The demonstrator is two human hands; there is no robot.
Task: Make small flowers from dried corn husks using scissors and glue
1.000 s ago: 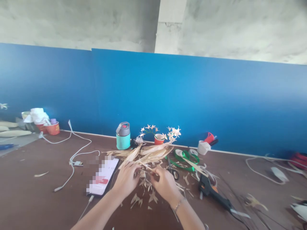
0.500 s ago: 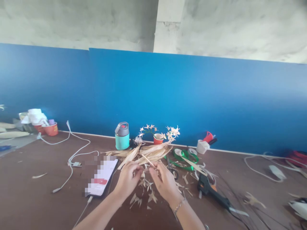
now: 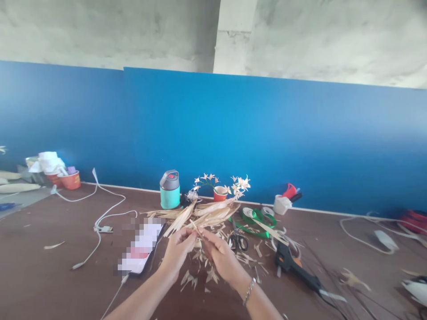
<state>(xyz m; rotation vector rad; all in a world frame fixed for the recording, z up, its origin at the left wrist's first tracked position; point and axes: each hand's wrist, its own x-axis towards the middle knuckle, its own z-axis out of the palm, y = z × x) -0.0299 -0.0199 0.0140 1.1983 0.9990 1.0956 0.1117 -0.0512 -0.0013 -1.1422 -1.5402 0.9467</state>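
My left hand (image 3: pixel 178 250) and my right hand (image 3: pixel 220 257) meet over the middle of the table, fingertips pinched together. A thin pale strip of dried husk (image 3: pixel 194 225) sticks up between them, its lower end hidden by my fingers. Just beyond lies a pile of dried husks (image 3: pixel 215 214). Below and between my hands are small star-shaped husk flowers (image 3: pixel 212 275) and loose scraps. Black-handled scissors (image 3: pixel 239 242) rest beside my right hand, close to a green ribbon (image 3: pixel 248 228).
A phone (image 3: pixel 148 244) on a cable lies left of my hands, with a teal flask (image 3: pixel 170 196) behind it. At the back stands a red cup (image 3: pixel 219 194) of flower stems. To the right are a black glue gun (image 3: pixel 296 269) and a white cup (image 3: pixel 282 205).
My right hand has shifted left, so my fingertips now come together. The strip has moved left with them and shows less length. More of the scissors is uncovered.
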